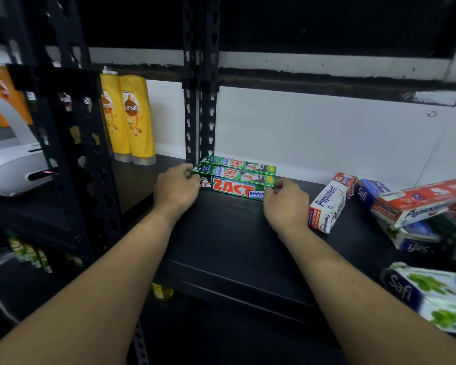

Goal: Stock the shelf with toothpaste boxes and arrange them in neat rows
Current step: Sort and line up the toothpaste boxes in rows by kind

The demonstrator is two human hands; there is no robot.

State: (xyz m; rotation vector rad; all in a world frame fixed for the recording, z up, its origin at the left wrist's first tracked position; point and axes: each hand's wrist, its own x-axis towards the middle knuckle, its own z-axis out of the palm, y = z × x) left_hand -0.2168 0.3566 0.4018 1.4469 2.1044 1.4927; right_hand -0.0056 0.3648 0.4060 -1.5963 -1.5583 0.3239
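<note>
Three green Zact toothpaste boxes lie side by side on the black shelf [229, 233], long sides touching, near the back wall. The front Zact box [232, 188] stands on its long edge with the red logo facing me. My left hand [175, 188] pinches its left end and my right hand [286, 198] pinches its right end. Behind it sit the middle Zact box [234, 173] and the rear Zact box [241, 162]. A white-and-red Pepsodent box [329, 204] lies loose just right of my right hand.
A jumbled pile of Pepsodent and Safi boxes [416, 214] fills the shelf's right side, with a Safi box [432, 296] near the front edge. Yellow Sunsilk bottles [136, 119] stand on the neighbouring shelf left of the black upright post [200, 101]. A white device [11, 167] sits far left.
</note>
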